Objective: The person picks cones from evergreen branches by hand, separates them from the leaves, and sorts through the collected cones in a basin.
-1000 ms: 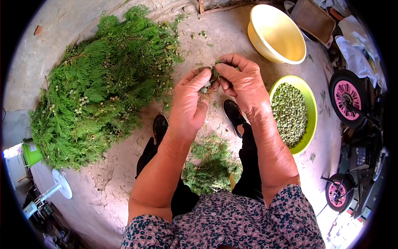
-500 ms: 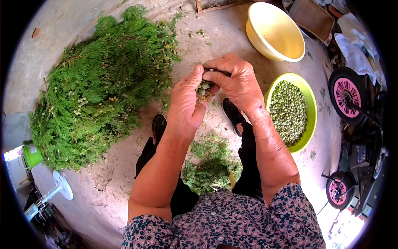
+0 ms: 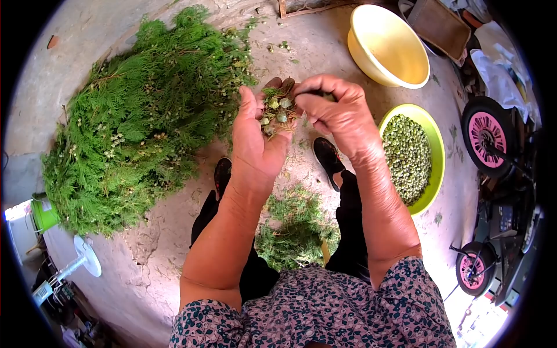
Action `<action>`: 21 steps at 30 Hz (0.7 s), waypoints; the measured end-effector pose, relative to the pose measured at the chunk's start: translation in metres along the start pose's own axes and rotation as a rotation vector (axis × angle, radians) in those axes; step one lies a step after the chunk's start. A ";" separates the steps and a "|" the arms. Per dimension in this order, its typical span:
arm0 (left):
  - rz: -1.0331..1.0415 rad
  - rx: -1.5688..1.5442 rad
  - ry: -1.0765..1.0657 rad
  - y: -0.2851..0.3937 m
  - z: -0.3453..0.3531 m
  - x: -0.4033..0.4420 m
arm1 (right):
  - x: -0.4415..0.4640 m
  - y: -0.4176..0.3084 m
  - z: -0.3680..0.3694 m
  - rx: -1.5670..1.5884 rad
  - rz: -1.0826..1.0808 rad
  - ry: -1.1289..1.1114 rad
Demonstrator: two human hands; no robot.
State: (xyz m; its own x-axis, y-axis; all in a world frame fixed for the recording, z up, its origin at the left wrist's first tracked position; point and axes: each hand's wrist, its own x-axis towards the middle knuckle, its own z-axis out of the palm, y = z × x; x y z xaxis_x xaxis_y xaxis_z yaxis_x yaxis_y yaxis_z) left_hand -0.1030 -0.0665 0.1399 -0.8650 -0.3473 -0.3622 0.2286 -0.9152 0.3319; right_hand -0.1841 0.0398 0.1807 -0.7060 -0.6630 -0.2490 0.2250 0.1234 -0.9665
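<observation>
My left hand (image 3: 255,133) is cupped, palm up, around a small sprig with green cones (image 3: 279,107) and thin brownish stems. Thumb and fingers curve about it. Just to the right, my right hand (image 3: 342,110) has its thumb and fingertips pinched together close to the sprig. Something dark shows in the curl of its fingers, too hidden to name. Below that hand, a lime-green basin (image 3: 439,152) holds a heap of small green cones (image 3: 406,156). To the left lies a large pile of green conifer branches (image 3: 145,127) bearing similar cones.
A yellow basin (image 3: 386,49) stands at the upper right. Loose green sprigs (image 3: 299,226) lie between my feet. Pink-rimmed wheels (image 3: 487,136) line the right side. A white fan (image 3: 87,257) and a green bucket (image 3: 44,214) are at the lower left.
My hands have come slightly apart. The left palm has opened upward, showing more of the cones, and the right hand has shifted a little to the right.
</observation>
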 end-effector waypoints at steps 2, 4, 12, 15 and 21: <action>0.008 -0.013 -0.048 0.000 -0.001 0.000 | 0.007 0.018 0.004 -0.221 -0.260 0.055; 0.011 0.043 -0.048 0.000 0.000 -0.001 | 0.006 0.019 0.009 -0.583 -0.511 0.151; 0.017 0.088 -0.052 -0.001 0.000 -0.001 | 0.002 0.004 0.004 -0.177 -0.105 0.149; -0.014 -0.029 -0.070 -0.001 -0.004 0.003 | 0.006 0.008 -0.006 0.601 0.061 -0.021; -0.006 -0.030 -0.072 -0.002 -0.003 0.002 | 0.006 0.020 0.008 0.057 -0.170 0.017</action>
State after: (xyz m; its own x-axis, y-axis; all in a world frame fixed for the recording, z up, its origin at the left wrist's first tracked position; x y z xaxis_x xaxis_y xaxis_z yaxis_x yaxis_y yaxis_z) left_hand -0.1042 -0.0662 0.1358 -0.8963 -0.3267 -0.2999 0.2354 -0.9236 0.3026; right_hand -0.1785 0.0318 0.1605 -0.7480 -0.6583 -0.0842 0.1389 -0.0313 -0.9898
